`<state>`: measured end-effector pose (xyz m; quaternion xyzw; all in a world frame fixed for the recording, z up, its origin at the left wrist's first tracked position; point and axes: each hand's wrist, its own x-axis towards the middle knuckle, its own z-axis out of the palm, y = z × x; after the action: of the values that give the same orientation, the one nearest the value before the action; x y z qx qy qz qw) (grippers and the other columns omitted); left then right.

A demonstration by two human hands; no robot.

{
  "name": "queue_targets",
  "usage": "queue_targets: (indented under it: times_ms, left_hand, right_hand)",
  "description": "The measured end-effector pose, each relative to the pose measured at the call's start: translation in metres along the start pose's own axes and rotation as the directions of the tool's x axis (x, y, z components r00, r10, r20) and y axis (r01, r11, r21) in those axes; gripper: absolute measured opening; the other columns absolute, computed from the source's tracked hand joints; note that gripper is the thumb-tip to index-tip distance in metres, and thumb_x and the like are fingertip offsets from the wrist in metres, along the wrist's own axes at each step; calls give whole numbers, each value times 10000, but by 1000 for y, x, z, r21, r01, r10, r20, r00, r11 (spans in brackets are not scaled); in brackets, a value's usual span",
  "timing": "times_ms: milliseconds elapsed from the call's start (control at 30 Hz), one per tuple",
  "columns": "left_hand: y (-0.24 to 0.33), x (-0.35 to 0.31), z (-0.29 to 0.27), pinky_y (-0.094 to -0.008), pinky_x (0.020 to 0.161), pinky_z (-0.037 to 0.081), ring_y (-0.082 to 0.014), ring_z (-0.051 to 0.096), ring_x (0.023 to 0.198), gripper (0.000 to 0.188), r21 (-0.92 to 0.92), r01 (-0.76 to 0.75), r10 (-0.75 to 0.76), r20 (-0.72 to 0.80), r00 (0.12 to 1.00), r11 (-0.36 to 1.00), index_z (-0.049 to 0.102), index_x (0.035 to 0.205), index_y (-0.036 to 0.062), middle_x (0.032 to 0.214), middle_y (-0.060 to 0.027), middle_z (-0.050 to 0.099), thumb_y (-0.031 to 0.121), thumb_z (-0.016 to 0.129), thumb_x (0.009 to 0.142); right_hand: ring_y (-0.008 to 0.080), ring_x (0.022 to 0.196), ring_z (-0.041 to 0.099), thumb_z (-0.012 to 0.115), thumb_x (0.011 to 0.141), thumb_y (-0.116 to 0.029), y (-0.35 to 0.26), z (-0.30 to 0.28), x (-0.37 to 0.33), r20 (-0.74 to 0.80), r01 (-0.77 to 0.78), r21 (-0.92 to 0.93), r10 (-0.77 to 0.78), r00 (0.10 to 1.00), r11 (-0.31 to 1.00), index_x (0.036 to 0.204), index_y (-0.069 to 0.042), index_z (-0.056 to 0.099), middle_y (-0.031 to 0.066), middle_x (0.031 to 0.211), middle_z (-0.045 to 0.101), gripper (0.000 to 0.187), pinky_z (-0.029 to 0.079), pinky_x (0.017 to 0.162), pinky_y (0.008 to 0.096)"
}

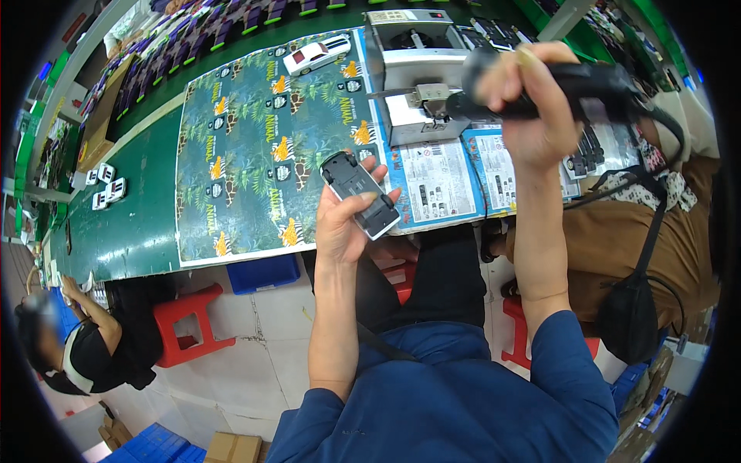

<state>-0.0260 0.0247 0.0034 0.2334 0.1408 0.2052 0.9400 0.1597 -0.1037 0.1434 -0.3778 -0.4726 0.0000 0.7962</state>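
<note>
My left hand (340,224) holds a toy car (356,185) upside down, its black underside facing up and a light body edge showing below. The thumb presses on the chassis. My right hand (544,108) is wrapped round a black corded electric screwdriver (598,89), held roughly level with its nose to the left. That nose is at the small metal bracket on the front of a silver screw feeder (421,69); whether they touch I cannot tell. A white toy car with dark stripes (316,54) stands on the printed sheet near its far edge.
A jungle-print sheet (251,147) covers part of the green table (127,224). Several small white car parts (108,189) lie at the left. Dark chassis parts (494,35) lie beyond the feeder. Co-workers sit at left and right; a red stool (189,324) stands below.
</note>
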Motion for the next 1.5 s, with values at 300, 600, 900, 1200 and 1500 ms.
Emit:
queue_targets:
  times_ms: [300, 600, 900, 1200, 1500]
  left_hand:
    - [-2, 3, 10, -523, 837, 617, -390, 602, 1190, 711, 114, 9, -11, 20, 1000, 993, 380, 1396, 91, 1346, -181, 516, -145, 570, 753]
    - [3, 3, -2, -543, 877, 595, -347, 648, 1079, 875, -5, 27, -27, -35, 999, 1000, 331, 1506, 147, 1238, -213, 582, -137, 492, 695]
    - [0, 10, 3, -488, 801, 580, -252, 634, 1014, 825, -49, 25, -31, -133, 991, 998, 394, 1461, 191, 1211, -136, 571, -155, 535, 726]
    - [-2, 9, 13, -462, 779, 578, -250, 637, 980, 802, -26, 38, -40, -56, 998, 999, 404, 1450, 147, 1155, -135, 589, -143, 528, 714]
    - [-1, 4, 25, -455, 807, 588, -274, 652, 955, 571, -205, 174, -179, -8, 984, 963, 460, 1281, 32, 1118, -150, 614, -116, 510, 731]
  right_hand:
    - [131, 490, 568, 663, 894, -69, 17, 3, 7, 43, -18, -394, 38, 998, 919, 902, -5, 644, 45, 603, 575, 67, 485, 515, 282]
    - [115, 452, 523, 680, 888, -162, 15, 18, 19, 26, -325, -314, 350, 936, 892, 853, -25, 621, 29, 582, 549, 154, 455, 483, 266]
    - [136, 472, 551, 667, 880, -125, -20, 53, -43, 105, -414, 271, 401, 910, 869, 884, 10, 581, 67, 606, 579, 160, 483, 520, 285]
    - [146, 490, 508, 611, 862, -102, -24, 54, -49, 214, -485, 108, 456, 864, 868, 889, -8, 503, 81, 622, 516, 146, 479, 509, 309]
    - [152, 491, 520, 711, 723, -85, -31, 46, -40, 295, -519, 184, 456, 839, 835, 805, -12, 513, 90, 636, 537, 226, 483, 508, 303]
